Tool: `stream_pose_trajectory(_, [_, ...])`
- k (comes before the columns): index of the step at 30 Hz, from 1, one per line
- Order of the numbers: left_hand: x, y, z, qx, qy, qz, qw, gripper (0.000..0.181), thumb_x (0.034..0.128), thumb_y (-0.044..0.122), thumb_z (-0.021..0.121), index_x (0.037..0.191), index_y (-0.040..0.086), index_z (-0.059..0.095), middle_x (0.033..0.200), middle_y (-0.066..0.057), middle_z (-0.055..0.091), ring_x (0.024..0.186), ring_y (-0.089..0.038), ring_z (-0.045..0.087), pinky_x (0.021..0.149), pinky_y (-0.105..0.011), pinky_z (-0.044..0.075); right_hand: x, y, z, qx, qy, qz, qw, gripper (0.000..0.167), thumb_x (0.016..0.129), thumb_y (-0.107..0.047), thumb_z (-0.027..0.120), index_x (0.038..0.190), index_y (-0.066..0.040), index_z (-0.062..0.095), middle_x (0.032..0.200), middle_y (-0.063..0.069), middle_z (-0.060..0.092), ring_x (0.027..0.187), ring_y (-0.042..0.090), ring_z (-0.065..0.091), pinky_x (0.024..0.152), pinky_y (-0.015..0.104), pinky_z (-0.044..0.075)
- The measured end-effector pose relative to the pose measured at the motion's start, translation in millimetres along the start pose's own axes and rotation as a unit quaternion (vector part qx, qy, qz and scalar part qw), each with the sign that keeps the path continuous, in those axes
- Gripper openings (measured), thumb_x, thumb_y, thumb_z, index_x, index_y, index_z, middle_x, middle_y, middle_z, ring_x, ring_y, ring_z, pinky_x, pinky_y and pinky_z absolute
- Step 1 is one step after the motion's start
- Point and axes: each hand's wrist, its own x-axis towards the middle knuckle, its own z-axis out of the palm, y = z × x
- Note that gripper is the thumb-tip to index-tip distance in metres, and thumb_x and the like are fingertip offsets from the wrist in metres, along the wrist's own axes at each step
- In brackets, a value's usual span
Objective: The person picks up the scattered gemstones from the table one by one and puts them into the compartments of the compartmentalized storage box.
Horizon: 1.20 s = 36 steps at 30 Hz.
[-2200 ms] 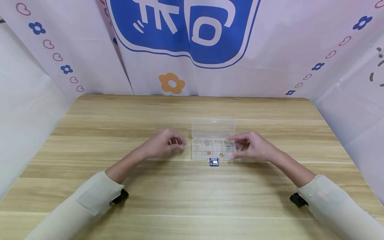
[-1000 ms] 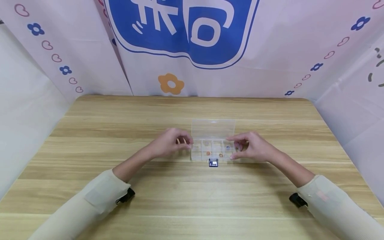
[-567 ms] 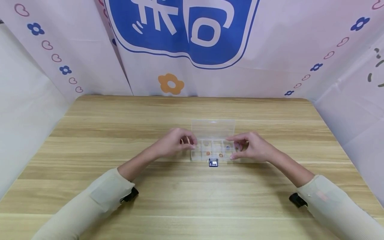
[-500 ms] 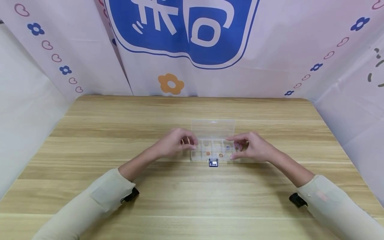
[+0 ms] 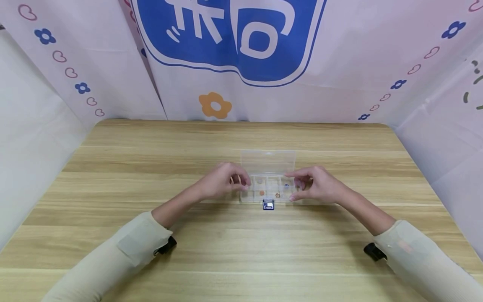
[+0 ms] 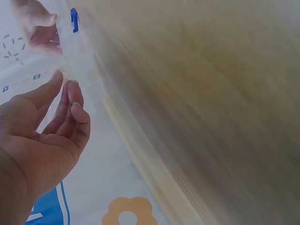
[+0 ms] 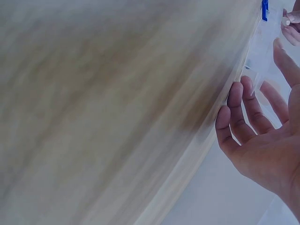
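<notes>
A clear plastic compartment box (image 5: 273, 191) stands on the table with its lid (image 5: 268, 161) raised at the back. Small pieces lie in several compartments: an orange one (image 5: 262, 193), a brownish one (image 5: 277, 195) and a blue one (image 5: 286, 186). My left hand (image 5: 228, 180) is over the box's left end, thumb and fingertips pinching a small pale piece (image 7: 286, 21), too small to identify. My right hand (image 5: 320, 183) holds the box's right end between thumb and forefinger. Its other fingers (image 7: 236, 96) curl loosely beside the box. A blue latch (image 5: 268, 204) sticks out at the front.
The box rests on a wood-grain table (image 5: 241, 251). Behind it hangs a white printed cloth (image 5: 320, 100) with a blue sign and an orange flower (image 5: 215, 105). Black wrist cameras sit under both sleeves.
My left hand has moved right, from beside the box to over its left compartments, fingertips still together. The right hand keeps its place on the box's right end.
</notes>
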Motion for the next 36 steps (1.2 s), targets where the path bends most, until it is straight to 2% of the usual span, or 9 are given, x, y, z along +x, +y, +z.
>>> stream_pose_trajectory(22, [-0.1, 0.4, 1.8, 0.017, -0.015, 0.014, 0.9996, 0.01, 0.0877, -0.001, 0.081, 0.097, 0.001, 0.077, 0.093, -0.005, 0.075, 0.079, -0.011, 0.068, 0.074, -0.024, 0.058, -0.1, 0.4, -0.1, 0.0, -0.001, -0.006, 1.0, 0.061, 0.077, -0.01, 0.093, 0.13, 0.005, 0.068, 0.082, 0.004, 0.064, 0.075, 0.019, 0.057, 0.065, 0.027, 0.053])
stream_pose_trajectory(30, [-1.5, -2.0, 1.5, 0.016, -0.012, 0.025, 0.9995, 0.011, 0.087, -0.002, 0.081, 0.096, 0.001, 0.076, 0.093, -0.006, 0.074, 0.078, -0.012, 0.068, 0.075, -0.025, 0.058, -0.1, 1.0, 0.0, -0.002, -0.002, -0.011, 0.9999, 0.061, 0.077, -0.01, 0.092, 0.131, 0.005, 0.068, 0.082, 0.004, 0.064, 0.074, 0.019, 0.057, 0.066, 0.027, 0.054])
stream_pose_trajectory(36, [-5.5, 0.4, -0.7, 0.007, -0.01, 0.014, 0.9998, 0.01, 0.0883, -0.001, 0.08, 0.097, 0.001, 0.077, 0.094, -0.007, 0.074, 0.079, -0.012, 0.067, 0.076, -0.026, 0.059, 0.5, 1.7, -0.3, -0.006, -0.004, -0.01, 0.9999, 0.062, 0.077, -0.011, 0.093, 0.132, 0.004, 0.067, 0.082, 0.004, 0.064, 0.074, 0.018, 0.057, 0.066, 0.027, 0.054])
